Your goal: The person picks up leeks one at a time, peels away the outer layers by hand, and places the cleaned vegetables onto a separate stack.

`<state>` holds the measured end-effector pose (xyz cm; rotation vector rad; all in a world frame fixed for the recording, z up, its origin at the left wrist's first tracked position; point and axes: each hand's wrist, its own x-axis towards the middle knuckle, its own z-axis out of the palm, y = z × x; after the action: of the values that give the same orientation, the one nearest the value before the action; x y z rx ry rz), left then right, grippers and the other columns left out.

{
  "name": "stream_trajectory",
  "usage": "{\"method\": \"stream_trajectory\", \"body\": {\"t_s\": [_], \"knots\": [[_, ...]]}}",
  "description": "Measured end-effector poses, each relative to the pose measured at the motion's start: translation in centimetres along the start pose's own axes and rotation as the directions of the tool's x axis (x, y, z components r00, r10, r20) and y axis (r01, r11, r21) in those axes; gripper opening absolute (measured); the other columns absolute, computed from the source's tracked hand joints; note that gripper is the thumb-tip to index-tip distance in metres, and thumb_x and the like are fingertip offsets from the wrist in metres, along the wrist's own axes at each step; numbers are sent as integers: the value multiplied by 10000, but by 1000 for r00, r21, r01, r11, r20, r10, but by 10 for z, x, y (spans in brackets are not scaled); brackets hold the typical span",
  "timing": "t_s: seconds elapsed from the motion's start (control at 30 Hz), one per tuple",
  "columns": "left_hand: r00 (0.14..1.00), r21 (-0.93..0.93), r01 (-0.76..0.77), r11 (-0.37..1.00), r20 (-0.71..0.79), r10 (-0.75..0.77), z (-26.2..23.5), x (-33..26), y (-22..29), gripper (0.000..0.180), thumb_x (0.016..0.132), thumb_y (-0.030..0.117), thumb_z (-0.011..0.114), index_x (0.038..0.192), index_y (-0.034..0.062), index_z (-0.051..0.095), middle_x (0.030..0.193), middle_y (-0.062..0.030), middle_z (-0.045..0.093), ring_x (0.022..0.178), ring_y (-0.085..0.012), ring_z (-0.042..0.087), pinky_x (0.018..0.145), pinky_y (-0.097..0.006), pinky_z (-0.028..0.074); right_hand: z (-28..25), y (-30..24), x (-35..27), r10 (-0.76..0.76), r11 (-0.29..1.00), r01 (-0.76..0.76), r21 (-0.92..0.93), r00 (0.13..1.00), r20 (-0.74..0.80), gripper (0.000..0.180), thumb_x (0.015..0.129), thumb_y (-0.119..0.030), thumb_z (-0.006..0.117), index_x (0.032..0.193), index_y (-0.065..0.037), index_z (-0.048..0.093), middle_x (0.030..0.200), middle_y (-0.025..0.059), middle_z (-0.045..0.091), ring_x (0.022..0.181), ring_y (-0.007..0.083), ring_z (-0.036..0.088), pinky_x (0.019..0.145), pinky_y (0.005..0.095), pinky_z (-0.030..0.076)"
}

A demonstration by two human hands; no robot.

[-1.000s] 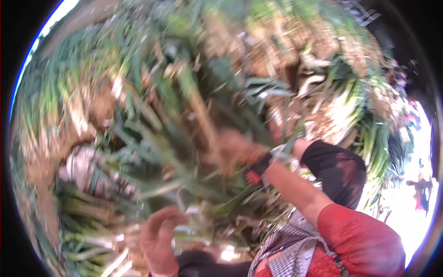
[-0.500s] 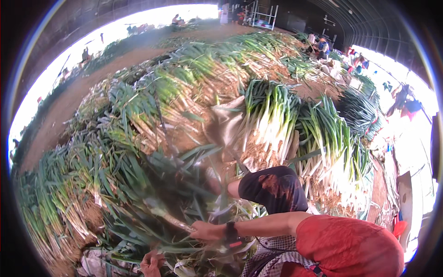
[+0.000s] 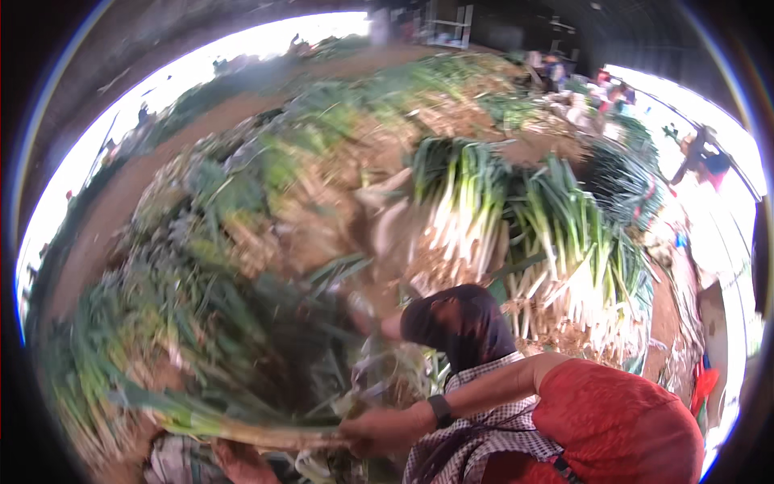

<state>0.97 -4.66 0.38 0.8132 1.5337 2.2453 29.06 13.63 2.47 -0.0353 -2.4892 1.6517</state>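
Gripping a long leek stalk (image 3: 266, 436) low in the blurred heap, the right hand (image 3: 375, 431) is closed around it; the left hand cannot be made out, and a firm pull seems called for.

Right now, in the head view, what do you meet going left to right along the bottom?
Blurred heap of green leek leaves → bundle of leeks → right hand gripping it → black wristband → red sleeve.
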Motion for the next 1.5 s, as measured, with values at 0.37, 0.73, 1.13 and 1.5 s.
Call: {"method": "stream_trajectory", "body": {"t_s": [0.37, 0.73, 1.13, 1.5], "knots": [[980, -435, 119, 893, -93, -176, 67, -24, 40, 236, 907, 89, 656, 1138, 41, 642, 1133, -74, 663, 1050, -192, 622, 967, -353, 488, 28, -12, 20, 21, 999, -18, 49, 998, -64, 277, 861, -128, 679, 1052, 4, 529, 749, 160, 612, 644, 249, 607, 602, 361, 462], [941, 3, 170, 985, -297, -162, 64, -17, 71, 394, 860, 61, 668, 1228, 58, 530, 1170, -65, 613, 1076, -196, 572, 945, -367, 464, 35, -9, 6, 53, 977, -55, 205, 998, 15, 273, 948, -215, 613, 1092, 11, 565, 847, 127, 630, 767, 108, 528, 716, 336, 488], [958, 289, 160, 944, -276, -78, 26, -22, 44, 523, 911, 205, 628, 1378, 93, 421, 1339, -151, 477, 1185, -274, 502, 988, -405, 435, 19, -1, -2, -38, 988, 19, 156, 992, 116, 213, 955, -194, 541, 1046, -20, 458, 701, 154, 507, 607, 279, 495, 588, 387, 431], [883, -93, 77, 993, -455, -111, 16, 11, 1, 386, 861, 97, 705, 1211, 19, 562, 1135, -106, 626, 979, -212, 608, 866, -342, 501, 32, 18, 16, 35, 865, -144, 480, 973, 228, 279, 852, -140, 601, 1048, -15, 448, 708, 157, 524, 668, 310, 552, 570, 384, 426]]}}
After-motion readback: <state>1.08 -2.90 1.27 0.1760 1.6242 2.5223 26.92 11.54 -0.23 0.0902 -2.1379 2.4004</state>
